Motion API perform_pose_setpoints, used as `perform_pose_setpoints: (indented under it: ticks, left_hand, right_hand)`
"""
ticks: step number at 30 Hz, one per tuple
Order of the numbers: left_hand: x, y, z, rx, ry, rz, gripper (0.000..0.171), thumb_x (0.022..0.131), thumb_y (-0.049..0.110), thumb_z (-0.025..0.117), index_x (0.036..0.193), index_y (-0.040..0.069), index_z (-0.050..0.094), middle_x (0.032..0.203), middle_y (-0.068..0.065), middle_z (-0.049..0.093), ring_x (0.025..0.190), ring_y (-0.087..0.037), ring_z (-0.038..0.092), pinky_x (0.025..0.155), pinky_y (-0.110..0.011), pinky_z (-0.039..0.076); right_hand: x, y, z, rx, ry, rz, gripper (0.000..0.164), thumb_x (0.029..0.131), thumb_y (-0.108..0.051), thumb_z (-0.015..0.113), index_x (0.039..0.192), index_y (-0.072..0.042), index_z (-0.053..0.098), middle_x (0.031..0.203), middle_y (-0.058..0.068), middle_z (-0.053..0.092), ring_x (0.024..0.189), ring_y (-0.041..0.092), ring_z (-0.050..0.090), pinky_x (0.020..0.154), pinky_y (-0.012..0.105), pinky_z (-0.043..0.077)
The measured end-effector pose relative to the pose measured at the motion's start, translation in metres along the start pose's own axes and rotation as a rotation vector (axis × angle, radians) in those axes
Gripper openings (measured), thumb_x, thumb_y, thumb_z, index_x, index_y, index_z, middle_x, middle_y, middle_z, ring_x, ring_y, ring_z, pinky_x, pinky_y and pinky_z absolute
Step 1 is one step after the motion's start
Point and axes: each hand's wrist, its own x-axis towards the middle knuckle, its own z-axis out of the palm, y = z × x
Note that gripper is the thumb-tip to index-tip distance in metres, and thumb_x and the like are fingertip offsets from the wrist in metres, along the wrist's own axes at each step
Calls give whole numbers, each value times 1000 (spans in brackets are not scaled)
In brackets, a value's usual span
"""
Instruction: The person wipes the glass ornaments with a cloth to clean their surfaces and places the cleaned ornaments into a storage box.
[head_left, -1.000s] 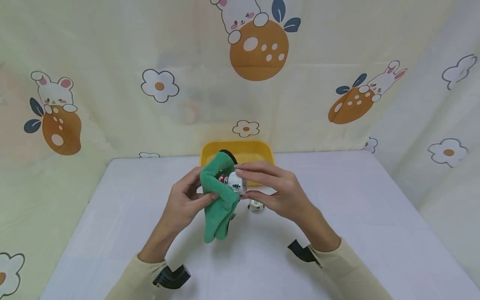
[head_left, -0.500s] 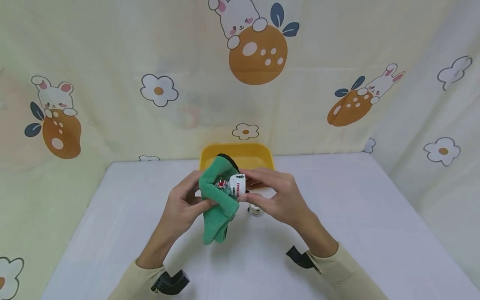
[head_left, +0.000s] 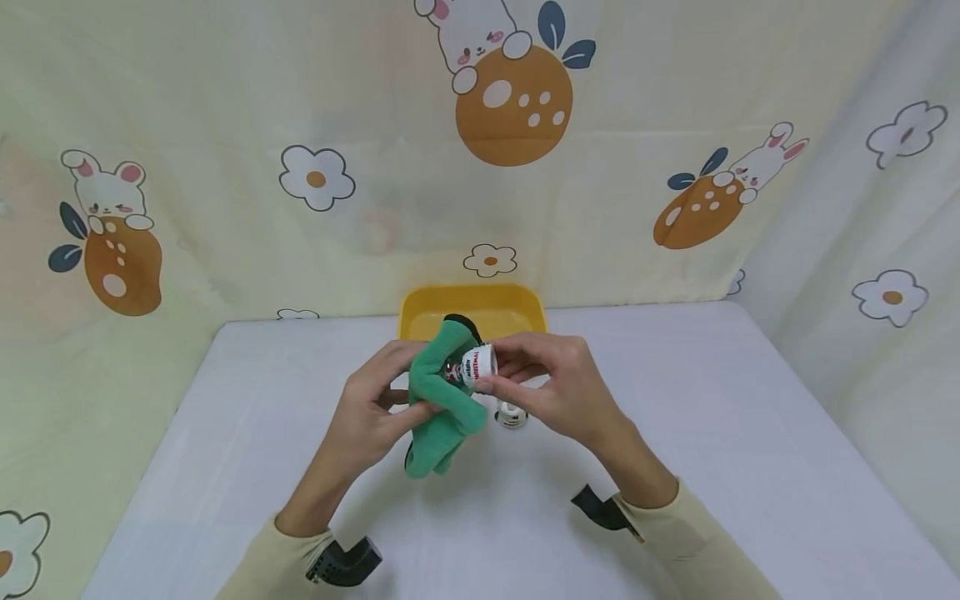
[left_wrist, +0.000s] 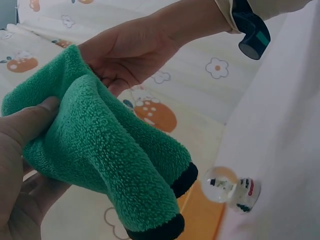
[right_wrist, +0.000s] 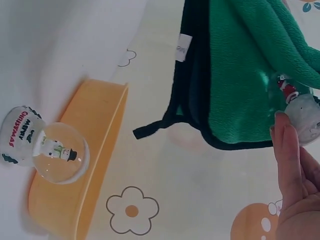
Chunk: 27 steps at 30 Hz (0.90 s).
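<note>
Head view | here's my left hand (head_left: 367, 417) gripping the green cloth (head_left: 442, 425), my right hand (head_left: 566, 387) pinching a snow globe (head_left: 480, 364) by its base | globe's up above the tabletop (head_left: 247, 433), glass end in the cloth's fold | second globe (head_left: 512, 416) (snowman (right_wrist: 59, 150) inside!) stands near the yellow tray (head_left: 506, 321).

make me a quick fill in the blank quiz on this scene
The fluffy dark-edged cloth in the person's left hand is coloured ____.
The unheld clear-and-white snow globe encloses the figure of a ____.
The person's right hand holds a similar snow globe by its white ____.

Missing words: green; snowman; base.
</note>
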Motion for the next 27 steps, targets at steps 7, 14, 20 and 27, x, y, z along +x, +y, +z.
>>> perform_pose_setpoints:
  ticks: [7, 14, 20, 27]
  left_hand:
    - [-1, 1, 1, 84, -15, 18, 57, 82, -11, 78, 135, 1, 61, 130, -15, 60, 117, -22, 62, 78, -32, 63]
    - [0, 1, -1, 94, -15, 64, 60, 79, -14, 78, 135, -1, 61, 129, -18, 59, 116, -22, 63, 80, -32, 62]
    - [-1, 3, -2, -61, 16, 26, 57, 79, -18, 76, 133, -4, 61, 132, -18, 58, 120, -22, 61, 77, -38, 63]
    - [-2, 3, -5, -135, 13, -37, 55, 83, -15, 74, 135, -2, 58, 128, -12, 61, 110, -21, 64, 74, -39, 64]
  right_hand:
    - [1, -2, -1, 10, -24, 70, 25, 82, -15, 86, 102, -4, 75, 81, -2, 73, 66, 7, 68, 60, 26, 61]
    - [0, -6, -1, 25, -53, 110, 25, 85, -17, 84, 104, -4, 75, 83, -2, 73, 68, 8, 68, 62, 27, 62]
    - [-1, -2, -2, 52, -97, 10, 35, 85, -7, 82, 118, -2, 70, 101, 4, 73, 84, 12, 71, 74, 28, 63]
    - [-3, 2, 0, 76, -108, -83, 51, 82, 0, 82, 130, -4, 64, 117, 6, 69, 99, 17, 71, 82, 31, 62]
